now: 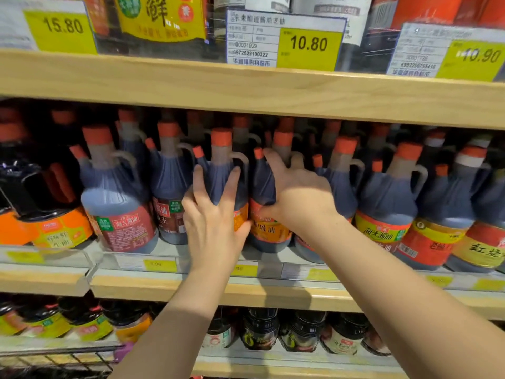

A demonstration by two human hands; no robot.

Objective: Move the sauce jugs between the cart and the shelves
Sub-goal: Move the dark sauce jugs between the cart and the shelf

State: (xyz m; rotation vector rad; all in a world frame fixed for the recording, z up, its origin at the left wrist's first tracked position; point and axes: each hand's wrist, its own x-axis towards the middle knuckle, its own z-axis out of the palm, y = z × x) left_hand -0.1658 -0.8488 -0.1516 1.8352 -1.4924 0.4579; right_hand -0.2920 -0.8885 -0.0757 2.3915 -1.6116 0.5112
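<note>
Reaching into shelf (pixel 246 291): left hand (pixel 213 214) splayed flat on sauce jug (pixel 221 181), right hand (pixel 297 195) wrapped round neighbouring jug (pixel 263 187). Looked heavy, slick plastic; handle loop seemed best hold.

Sauce jugs stand in packed rows on the middle shelf (pixel 246 288), more ranked behind the front line. The left hand (pixel 213 214) lies on one front jug (pixel 221 176); the right hand (pixel 297 192) rests on the jug (pixel 262 187) just to its right. Price tags (pixel 308 47) sit above, bottles (pixel 259 329) below, the cart (pixel 54 362) at lower left.
</note>
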